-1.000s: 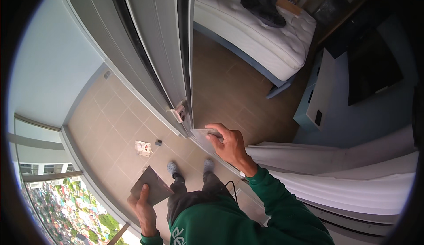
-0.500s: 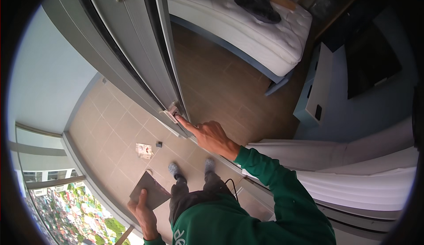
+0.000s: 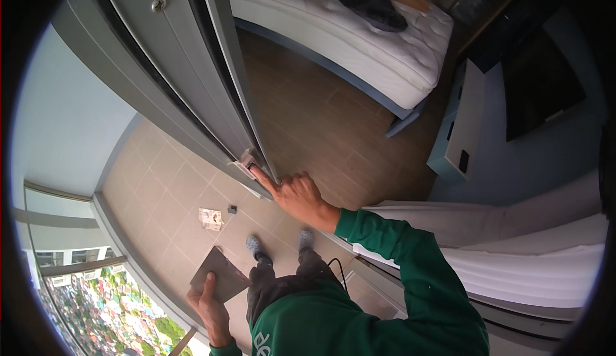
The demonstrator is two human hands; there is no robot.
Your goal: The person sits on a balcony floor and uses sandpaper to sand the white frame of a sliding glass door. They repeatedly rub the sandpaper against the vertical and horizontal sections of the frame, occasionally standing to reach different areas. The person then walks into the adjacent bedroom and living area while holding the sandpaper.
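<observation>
One pointing hand: the right, mid-frame, index fingertip now on the taped fitting, apart from it a second ago; other fingers curled, cannot tell whether gripping anything.
Holding hand: the left, lower left, clamping the grey rectangular sheet as before.

1 left hand, 1 right hand, 2 total. 1 flat grey sheet. 1 pale door fitting, 1 round metal fastener. 2 grey clogs. 1 printed paper, 1 small dark block. 1 white mattress, 1 black bundle, 1 dark wall screen, 1 low cabinet, 1 thin black cord. Curtain panels: can't tell, folds overlap.
</observation>
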